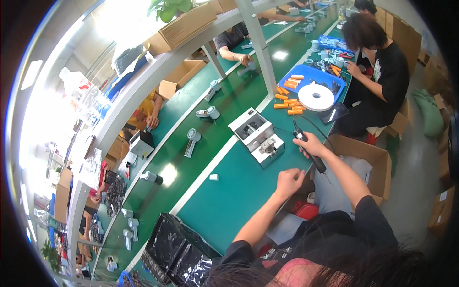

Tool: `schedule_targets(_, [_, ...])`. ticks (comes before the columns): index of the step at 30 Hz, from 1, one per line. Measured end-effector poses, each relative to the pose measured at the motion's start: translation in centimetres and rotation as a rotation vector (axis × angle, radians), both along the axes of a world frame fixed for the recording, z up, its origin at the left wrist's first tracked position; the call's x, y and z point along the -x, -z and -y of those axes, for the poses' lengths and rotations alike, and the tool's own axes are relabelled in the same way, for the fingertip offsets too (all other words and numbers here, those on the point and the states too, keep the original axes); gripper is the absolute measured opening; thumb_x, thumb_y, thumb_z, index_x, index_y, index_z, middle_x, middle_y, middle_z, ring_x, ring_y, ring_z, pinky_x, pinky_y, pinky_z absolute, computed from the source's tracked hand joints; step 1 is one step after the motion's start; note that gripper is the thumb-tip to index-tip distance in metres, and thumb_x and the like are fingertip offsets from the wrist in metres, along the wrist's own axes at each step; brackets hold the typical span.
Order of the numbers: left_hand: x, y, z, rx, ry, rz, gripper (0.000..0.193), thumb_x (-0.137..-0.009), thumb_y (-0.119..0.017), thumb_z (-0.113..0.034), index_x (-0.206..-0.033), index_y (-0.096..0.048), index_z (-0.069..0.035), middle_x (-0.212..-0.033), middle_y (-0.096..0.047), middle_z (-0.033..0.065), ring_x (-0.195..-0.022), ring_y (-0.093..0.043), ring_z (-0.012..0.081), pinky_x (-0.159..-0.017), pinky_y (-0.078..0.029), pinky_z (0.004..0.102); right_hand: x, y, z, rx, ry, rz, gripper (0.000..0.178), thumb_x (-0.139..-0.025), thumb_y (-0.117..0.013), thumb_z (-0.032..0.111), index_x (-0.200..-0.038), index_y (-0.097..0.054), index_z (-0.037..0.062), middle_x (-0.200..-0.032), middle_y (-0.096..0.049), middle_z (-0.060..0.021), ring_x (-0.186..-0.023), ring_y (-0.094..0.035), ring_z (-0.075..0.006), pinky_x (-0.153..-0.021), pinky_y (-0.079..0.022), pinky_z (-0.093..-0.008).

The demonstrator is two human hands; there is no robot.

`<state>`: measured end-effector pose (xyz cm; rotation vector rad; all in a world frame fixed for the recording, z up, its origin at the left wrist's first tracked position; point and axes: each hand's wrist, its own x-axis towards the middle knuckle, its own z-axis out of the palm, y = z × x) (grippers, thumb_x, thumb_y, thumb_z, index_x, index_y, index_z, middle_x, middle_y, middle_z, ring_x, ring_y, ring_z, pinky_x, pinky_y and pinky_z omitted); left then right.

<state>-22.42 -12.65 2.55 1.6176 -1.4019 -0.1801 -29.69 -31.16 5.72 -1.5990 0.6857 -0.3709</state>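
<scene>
Hazards, judged from present positions:
- Electric screwdriver (319, 165), black, one: in the grasp of the right hand (311, 145), fingers wrapped round its barrel. The thin bit points away from the counter (210, 201) and out over the lap (332, 198); lowering the forearm could snag cloth or prick the leg.
- Cord (313, 123), one: looping above the right hand and back past its outer side; a sharp pull could catch it on the forearm.
- White block (213, 177), one, small: loose, well left of the left hand (289, 182); a wide sweep could knock it away.

Count:
- Hands of the wearer, two. Left: fingers curled in above the counter's edge; whether anything small is pinched there, I cannot tell.
- White-cased screw feeder (258, 138), one: just ahead of the left hand.
- Open carton (382, 167), one: right of the right hand.
- White reel (316, 97), one: beyond the right hand.
- Orange cylinders (295, 112), at least eight: beside the reel; overlaps prevent a full tally.
- Grey handheld units (192, 135), at least seven: on the belt, left of both hands.
</scene>
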Motion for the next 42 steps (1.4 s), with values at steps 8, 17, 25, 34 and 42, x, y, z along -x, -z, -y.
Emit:
schedule_targets(8, [2.3,-0.4,-1.6,-0.045,-0.087,0.229,0.025,-0.082,-0.068,-0.016,-0.062,-0.06,-0.003,-0.06,-0.058,0.0134,-0.055,-0.06,0.0323,-0.051,-0.047,0.042,1.0,1.0,1.6,-0.134,-0.169,0.061,0.031,-0.091,-0.069,0.029,-0.096,-0.052,0.0044,-0.067,-0.058,-0.0039,-0.045,-0.053,-0.0106,-0.039,-0.044,-0.0268])
schedule_targets(17, [3.2,0.7,-14.1,-0.104,-1.272,0.071,0.033,-0.082,-0.071,-0.014,-0.057,-0.053,-0.002,-0.051,-0.047,0.0115,-0.044,-0.046,0.0245,-0.045,-0.036,0.0371,1.8,2.2,3.3,-0.319,-0.249,0.231,0.021,-0.094,-0.065,0.021,-0.098,-0.05,0.0062,-0.066,-0.056,-0.0025,-0.047,-0.052,-0.0099,-0.04,-0.043,-0.0252])
schedule_targets(25, [3.6,1.4,-13.1,-0.215,-1.427,0.162,0.034,-0.083,-0.068,-0.017,-0.057,-0.049,-0.007,-0.052,-0.049,0.0081,-0.044,-0.048,0.0264,-0.045,-0.036,0.0385,1.4,2.9,2.7,-0.286,-0.293,0.258,0.019,-0.093,-0.064,0.017,-0.1,-0.05,0.0049,-0.067,-0.057,-0.0044,-0.046,-0.053,-0.0101,-0.039,-0.043,-0.0251])
schedule_targets(34, [3.5,0.9,-13.2,-0.221,-1.356,0.147,0.033,-0.083,-0.069,-0.017,-0.058,-0.051,-0.007,-0.051,-0.047,0.0069,-0.042,-0.046,0.0241,-0.043,-0.034,0.0378,1.5,3.1,3.4,-0.432,-0.275,0.302,0.02,-0.098,-0.058,0.021,-0.107,-0.05,0.0051,-0.071,-0.06,-0.0073,-0.046,-0.054,-0.0114,-0.039,-0.044,-0.0253])
schedule_targets(42, [4.1,-1.8,-7.8,-0.009,-0.863,0.019,0.008,-0.082,-0.07,-0.01,-0.082,-0.066,-0.003,-0.073,-0.061,0.0102,-0.066,-0.06,0.0262,-0.06,-0.047,0.0368,-0.8,2.5,0.8,-0.65,0.374,0.445,0.031,-0.098,-0.057,0.038,-0.102,-0.047,0.0094,-0.074,-0.055,-0.0051,-0.054,-0.052,-0.0129,-0.045,-0.043,-0.0275])
